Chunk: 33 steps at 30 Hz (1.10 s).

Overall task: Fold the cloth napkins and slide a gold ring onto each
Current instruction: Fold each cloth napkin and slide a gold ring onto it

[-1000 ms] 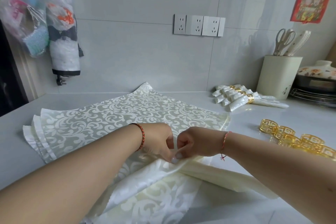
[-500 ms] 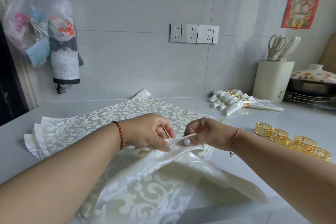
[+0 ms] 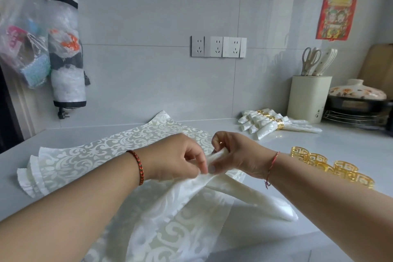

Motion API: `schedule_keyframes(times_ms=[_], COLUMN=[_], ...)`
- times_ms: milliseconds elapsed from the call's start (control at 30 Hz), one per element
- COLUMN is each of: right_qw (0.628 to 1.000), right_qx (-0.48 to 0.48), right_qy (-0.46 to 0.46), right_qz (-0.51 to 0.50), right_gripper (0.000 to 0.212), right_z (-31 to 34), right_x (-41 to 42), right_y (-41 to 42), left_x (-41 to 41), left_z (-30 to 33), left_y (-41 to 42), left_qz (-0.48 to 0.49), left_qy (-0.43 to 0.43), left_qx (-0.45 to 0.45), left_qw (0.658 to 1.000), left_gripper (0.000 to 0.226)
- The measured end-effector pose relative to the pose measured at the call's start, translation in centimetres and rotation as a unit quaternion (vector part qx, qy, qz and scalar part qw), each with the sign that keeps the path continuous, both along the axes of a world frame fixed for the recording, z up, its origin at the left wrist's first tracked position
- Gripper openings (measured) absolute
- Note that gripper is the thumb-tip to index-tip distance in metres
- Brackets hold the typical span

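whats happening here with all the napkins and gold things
A person is gathering a cream napkin with both hands: the left hand and right hand pinch its bunched middle above a stack of flat napkins. Finished ringed napkins lie by the wall; loose gold rings wait on the right.

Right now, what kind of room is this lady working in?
Most likely a home kitchen. A holder of scissors and utensils stands on the counter, a lidded cooking pot sits beside it, and wall sockets sit in the tiled wall.
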State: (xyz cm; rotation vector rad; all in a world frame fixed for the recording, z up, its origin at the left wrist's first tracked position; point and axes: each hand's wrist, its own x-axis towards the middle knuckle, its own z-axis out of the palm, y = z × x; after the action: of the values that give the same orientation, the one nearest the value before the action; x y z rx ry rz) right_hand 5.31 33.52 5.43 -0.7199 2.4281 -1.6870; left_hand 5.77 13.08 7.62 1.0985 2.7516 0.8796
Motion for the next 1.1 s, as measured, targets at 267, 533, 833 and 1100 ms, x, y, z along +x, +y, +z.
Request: schedule_keyframes(times_ms=[267, 533, 833, 1100], right_qw=[0.998, 0.82, 0.682, 0.916], right_qx=[0.023, 0.422, 0.671, 0.236], right_qy=[-0.029, 0.053, -0.079, 0.083], right_qz=[-0.056, -0.382, -0.279, -0.313], right_gripper=[0.023, 0.052, 0.047, 0.033], right_z=[-0.6, 0.0, -1.9, 0.6], right_x=[0.4, -5.0, -8.4, -9.7], right_y=[5.4, 17.7, 18.7, 12.3], left_x=[-1.4, -2.3, -3.4, -4.8], left_z=[-1.7, -2.1, -2.5, -2.4], left_y=[1.3, 0.4, -1.2, -5.6], left_qz=[0.001, 0.032, 0.063, 0.133], left_qy=[-0.046, -0.082, -0.103, -0.084], left_qx=[0.045, 0.085, 0.125, 0.214], left_qw=[0.998, 0.992, 0.985, 0.964], left_gripper=[0.026, 0.028, 0.029, 0.031])
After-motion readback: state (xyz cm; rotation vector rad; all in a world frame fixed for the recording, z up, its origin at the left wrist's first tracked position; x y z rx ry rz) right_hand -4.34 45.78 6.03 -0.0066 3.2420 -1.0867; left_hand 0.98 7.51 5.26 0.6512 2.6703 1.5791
